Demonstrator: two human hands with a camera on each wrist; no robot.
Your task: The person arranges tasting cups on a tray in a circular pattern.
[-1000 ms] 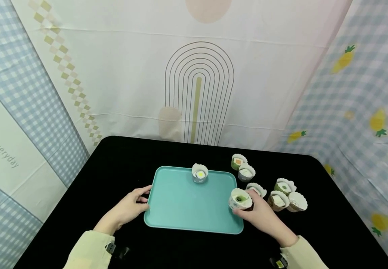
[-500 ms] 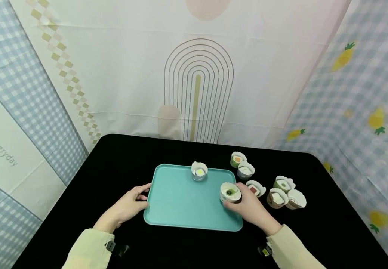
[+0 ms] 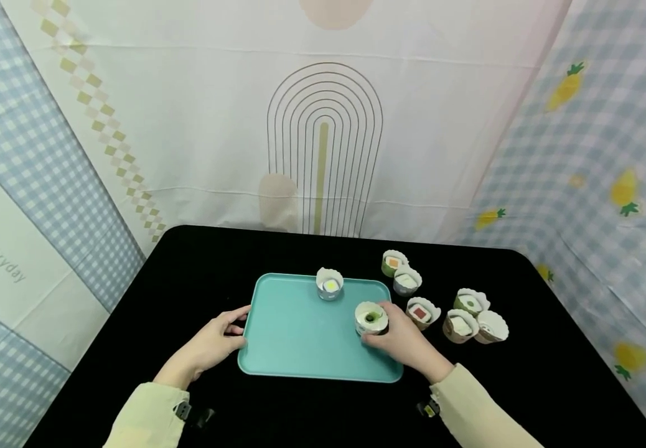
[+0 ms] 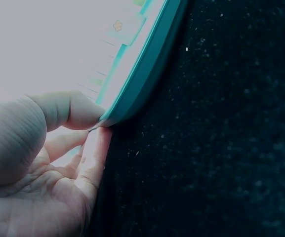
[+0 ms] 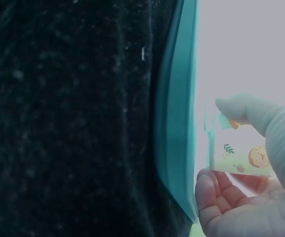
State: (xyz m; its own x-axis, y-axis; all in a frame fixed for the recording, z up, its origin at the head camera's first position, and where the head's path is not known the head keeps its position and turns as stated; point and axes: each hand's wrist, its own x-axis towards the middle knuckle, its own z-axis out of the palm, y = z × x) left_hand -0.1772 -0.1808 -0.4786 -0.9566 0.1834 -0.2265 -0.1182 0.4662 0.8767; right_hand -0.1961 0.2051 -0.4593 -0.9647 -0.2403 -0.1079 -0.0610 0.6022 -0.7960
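Observation:
My right hand grips a printed paper baking cup with a scalloped white rim and a green and dark topping, at the right part of the turquoise tray. In the right wrist view, thumb and fingers are around the paper cup, beside the tray's wall. My left hand holds the tray's left edge, and the left wrist view has thumb and fingertip meeting at its rim. Another paper cup with a yellow-dotted white filling stands at the tray's far edge.
Right of the tray, several more filled cups stand on the black table: one with a red square, a pair farther back, and a cluster farther right. Patterned curtains surround the table.
My right hand has carried the cup leftward from the tray's right edge, uncovering the red-square cup. The left hand stays at the tray's edge. The head view has shifted slightly.

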